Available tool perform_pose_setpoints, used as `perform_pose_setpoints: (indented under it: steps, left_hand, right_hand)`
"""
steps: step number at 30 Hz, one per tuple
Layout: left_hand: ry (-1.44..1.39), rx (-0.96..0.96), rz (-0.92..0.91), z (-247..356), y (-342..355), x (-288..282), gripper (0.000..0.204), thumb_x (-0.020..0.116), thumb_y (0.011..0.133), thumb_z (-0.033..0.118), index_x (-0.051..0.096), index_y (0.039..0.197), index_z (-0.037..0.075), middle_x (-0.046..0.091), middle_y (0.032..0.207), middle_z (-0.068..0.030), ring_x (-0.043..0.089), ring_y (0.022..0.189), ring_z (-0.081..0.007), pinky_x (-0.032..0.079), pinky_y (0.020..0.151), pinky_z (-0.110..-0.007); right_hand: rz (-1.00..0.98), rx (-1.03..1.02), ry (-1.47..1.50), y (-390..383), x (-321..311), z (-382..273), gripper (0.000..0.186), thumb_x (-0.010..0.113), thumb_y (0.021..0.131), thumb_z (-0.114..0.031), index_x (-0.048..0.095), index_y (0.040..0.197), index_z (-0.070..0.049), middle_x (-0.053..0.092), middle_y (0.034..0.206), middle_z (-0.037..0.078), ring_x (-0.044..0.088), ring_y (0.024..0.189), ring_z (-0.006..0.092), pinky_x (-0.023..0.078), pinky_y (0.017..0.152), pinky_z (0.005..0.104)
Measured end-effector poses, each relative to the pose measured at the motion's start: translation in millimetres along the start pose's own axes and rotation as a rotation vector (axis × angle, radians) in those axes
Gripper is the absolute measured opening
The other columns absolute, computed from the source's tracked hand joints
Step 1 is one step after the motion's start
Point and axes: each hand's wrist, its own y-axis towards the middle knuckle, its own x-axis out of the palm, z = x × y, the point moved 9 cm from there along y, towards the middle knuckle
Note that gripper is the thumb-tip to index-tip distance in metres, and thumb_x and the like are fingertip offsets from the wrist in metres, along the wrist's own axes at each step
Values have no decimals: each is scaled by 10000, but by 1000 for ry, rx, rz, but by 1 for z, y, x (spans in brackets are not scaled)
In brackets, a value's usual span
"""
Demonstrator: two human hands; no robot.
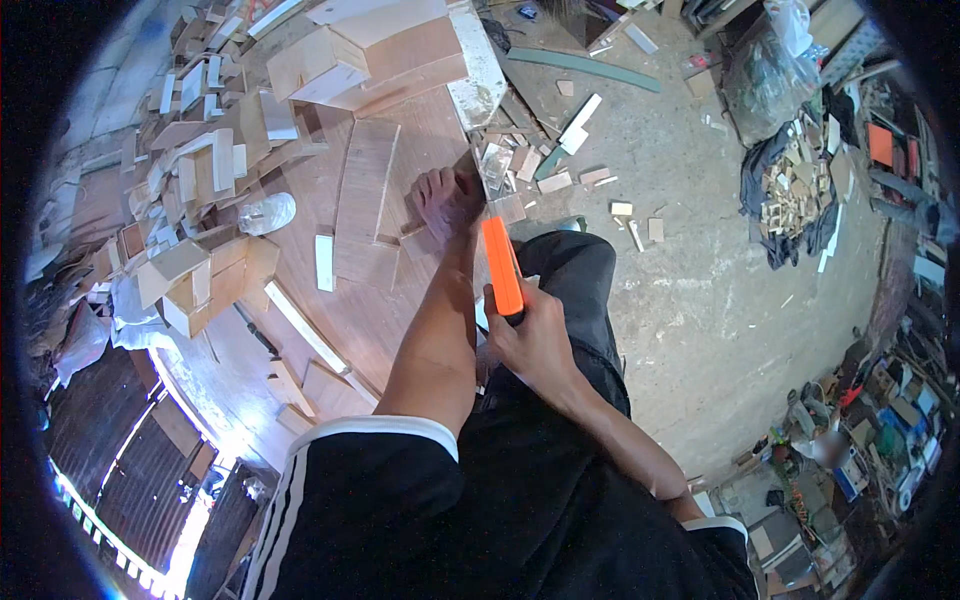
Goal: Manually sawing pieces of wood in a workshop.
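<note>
My right hand (533, 335) grips an orange and black hand tool (502, 268), shaped like a staple gun, that points away from me over my lap. Beside it, my left hand (447, 203) is closed at the right edge of the wooden work surface (310, 170), fingers curled and partly in shadow. Small wooden pieces lie close to that hand, but whatever its fingers hold is hidden. Left of the hand lies a flat wooden panel (365, 200). A narrow white-faced strip (324, 263) rests farther left.
Wooden boxes (415, 55) stand at the far side, with another open box (215, 280) at the left. A clear plastic container (267, 214) sits between piled boards. Offcuts (555, 182) litter the concrete floor, and a dark sack of scraps (797, 190) lies right.
</note>
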Motion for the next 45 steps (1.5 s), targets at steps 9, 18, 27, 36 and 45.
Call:
perform_pose_setpoints:
  steps: [9,18,27,36,45]
  left_hand:
    - [-6,-27,-7,2,2,-8,141,575,753,201,547,698,75,552,785,-124,530,898,-326,398,879,-448]
    - [-27,-40,-22,1,1,-9,152,569,761,214,552,703,73,557,797,-126,530,911,-325,392,893,-447]
    - [-31,-56,-46,-2,1,-9,165,564,768,226,558,709,72,562,809,-127,529,924,-323,386,907,-446]
    - [7,-24,-160,-11,-4,30,277,531,800,311,635,812,54,602,931,-143,516,1040,-324,336,982,-454]
    - [-71,-74,-62,-10,-3,15,216,584,777,274,621,745,64,603,859,-126,547,952,-316,379,881,-460]
  right_hand:
    - [3,-78,-7,4,4,-3,162,594,849,-98,578,821,61,563,616,179,569,558,197,446,552,350]
    - [-7,-10,4,2,0,3,169,585,869,-100,573,836,65,567,635,183,530,606,139,442,580,340]
    - [-18,8,78,16,-9,-11,228,609,879,-155,575,821,63,520,591,92,482,615,88,420,559,308]
    - [-253,382,498,69,-25,-36,201,582,877,-221,441,885,-78,440,582,16,426,432,122,376,398,292]
    - [-248,38,207,79,-14,-59,306,511,887,-240,467,905,62,527,566,81,498,388,179,417,368,327]
